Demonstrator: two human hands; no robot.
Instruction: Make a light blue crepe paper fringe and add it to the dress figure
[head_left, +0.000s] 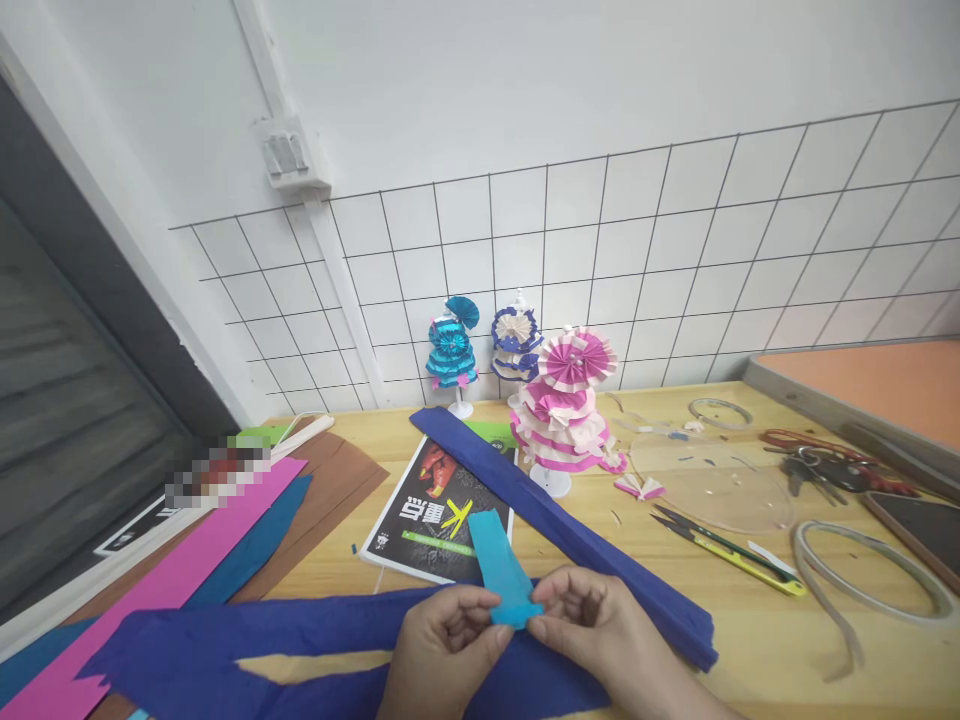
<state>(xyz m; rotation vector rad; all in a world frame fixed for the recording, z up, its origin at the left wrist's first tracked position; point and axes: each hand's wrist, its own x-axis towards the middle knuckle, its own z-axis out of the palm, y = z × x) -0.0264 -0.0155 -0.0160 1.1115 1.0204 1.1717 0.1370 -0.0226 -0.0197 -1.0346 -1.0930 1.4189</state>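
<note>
My left hand (444,640) and my right hand (600,630) meet at the bottom middle, both pinching the near end of a light blue paper strip (498,565) that sticks up and away from me. Under the hands lies dark blue crepe paper (247,650) spread over the wooden table (750,640). A long folded dark blue crepe strip (555,525) runs diagonally behind the hands.
A black booklet (427,515) lies beyond the hands. Three paper dress figures stand at the wall: teal (451,355), navy and white (514,343), pink and white (564,415). Pink paper (187,570) lies left. A utility knife (727,550), tape rings (870,580), keys (814,470) lie right.
</note>
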